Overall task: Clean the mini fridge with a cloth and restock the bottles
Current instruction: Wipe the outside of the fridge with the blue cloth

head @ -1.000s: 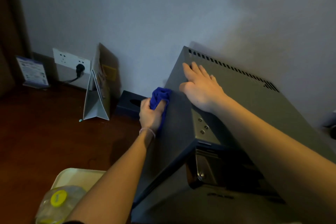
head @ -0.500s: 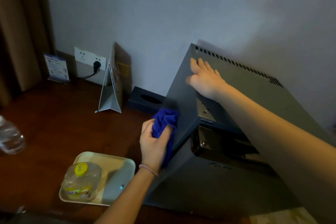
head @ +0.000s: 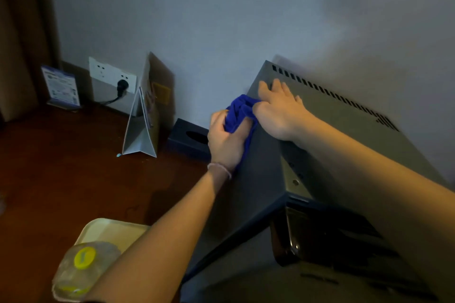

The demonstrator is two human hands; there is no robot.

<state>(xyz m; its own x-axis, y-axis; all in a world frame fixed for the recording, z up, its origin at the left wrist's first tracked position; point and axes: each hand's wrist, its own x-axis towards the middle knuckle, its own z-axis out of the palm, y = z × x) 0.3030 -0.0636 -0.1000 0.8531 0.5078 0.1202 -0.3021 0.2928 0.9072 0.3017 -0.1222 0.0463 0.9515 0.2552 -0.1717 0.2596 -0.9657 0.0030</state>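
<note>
The grey mini fridge (head: 344, 135) stands against the wall on the right, with a row of vent slots along its back top edge. My left hand (head: 225, 139) grips a bunched blue cloth (head: 240, 110) and presses it against the fridge's left side wall, near the top back corner. My right hand (head: 280, 108) lies flat on the fridge top with straight fingers, its thumb next to the cloth. A clear bottle with a yellow cap (head: 81, 268) stands on a pale tray (head: 108, 231) at the lower left, partly behind my left forearm.
On the dark wooden tabletop (head: 61, 174) stand a folded tent card (head: 141, 130), a dark tissue box (head: 189, 139) and a small blue sign (head: 62, 88). A wall socket (head: 112, 76) holds a black plug. A curtain hangs at the far left.
My left hand has carried the cloth from low on the fridge's side back up to its top back corner. My right hand stays on the fridge top. The camera view has shifted.
</note>
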